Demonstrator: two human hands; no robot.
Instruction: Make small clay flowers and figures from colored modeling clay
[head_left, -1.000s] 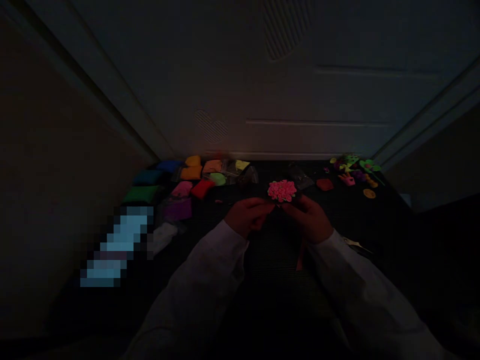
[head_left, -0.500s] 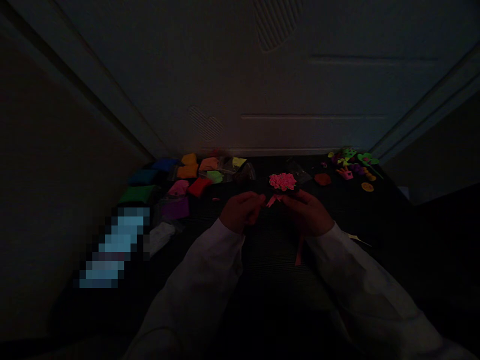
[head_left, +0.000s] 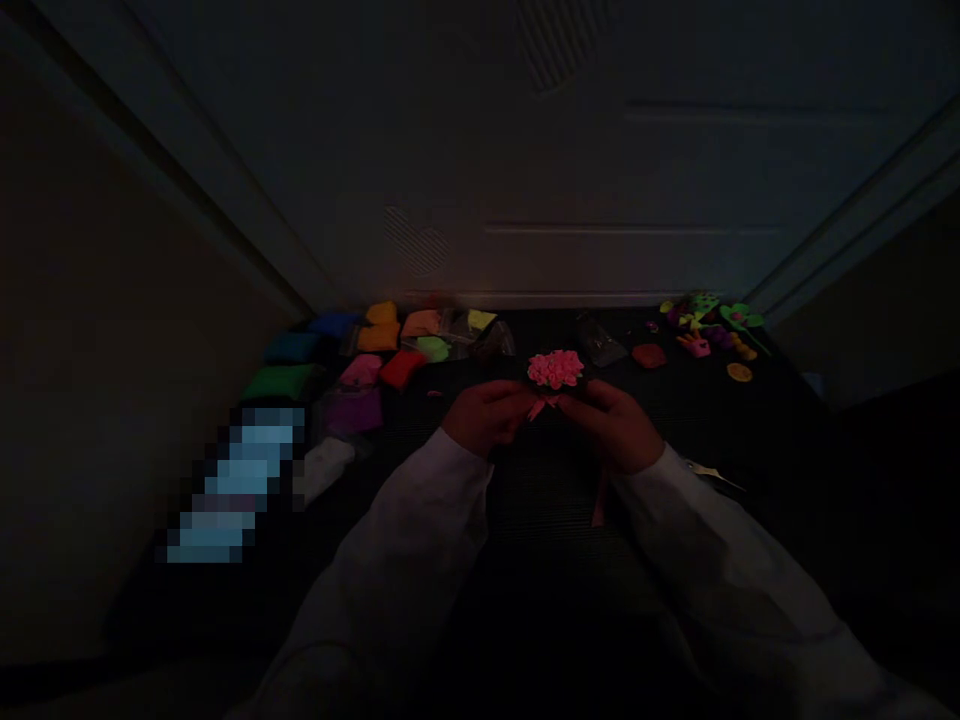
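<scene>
A pink clay flower bouquet (head_left: 555,369) with a ruffled top stands upright between my hands, a pink bow (head_left: 544,404) at its lower part. My right hand (head_left: 616,425) is closed on the bouquet's right side, thumb and fingers near the bow. From the left, my left hand (head_left: 487,416) is closed with its fingertips against the bow's left side. Below my right hand hangs a pink strip (head_left: 598,500). The scene is very dark, and the fingertips and the bouquet's base are partly hidden.
Several coloured clay packs, among them a red one (head_left: 403,369) and a purple one (head_left: 352,410), lie at left by a blurred bright screen (head_left: 251,470). Scissors (head_left: 712,472) lie by my right sleeve. Small clay figures (head_left: 697,345) sit at back right, before a pale panel (head_left: 637,260).
My left hand has moved in to touch the bow area. The bouquet has shifted slightly left and now sits closer to my left hand.
</scene>
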